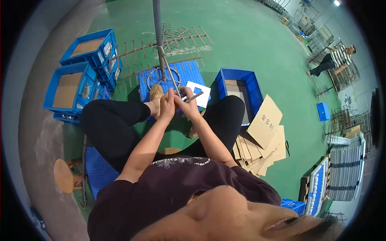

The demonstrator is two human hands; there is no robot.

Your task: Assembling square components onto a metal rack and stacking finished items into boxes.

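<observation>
My two hands meet in front of me, above my lower legs. My left hand point(167, 107) is closed, its thumb up against the right hand; what its fingers hold is hidden. In my right hand point(189, 106), also closed, is a dark grey rod-shaped piece point(195, 97) that sticks out to the right. A thin metal rod point(173, 76) slants down from the upright pole point(157, 28) to my fingers. Behind the hands lies a white sheet point(205, 89) with a blue patch, on a blue plastic pallet point(189, 70) at the pole's foot.
Stacked blue crates point(66, 86) stand to the left, and a blue bin point(237, 73) sits beside my right knee. Cardboard sheets point(265, 124) lie at the right. Metal racks point(185, 38) lie on the floor beyond the pallet. A wooden stool point(63, 176) is behind left; another person point(335, 60) walks far right.
</observation>
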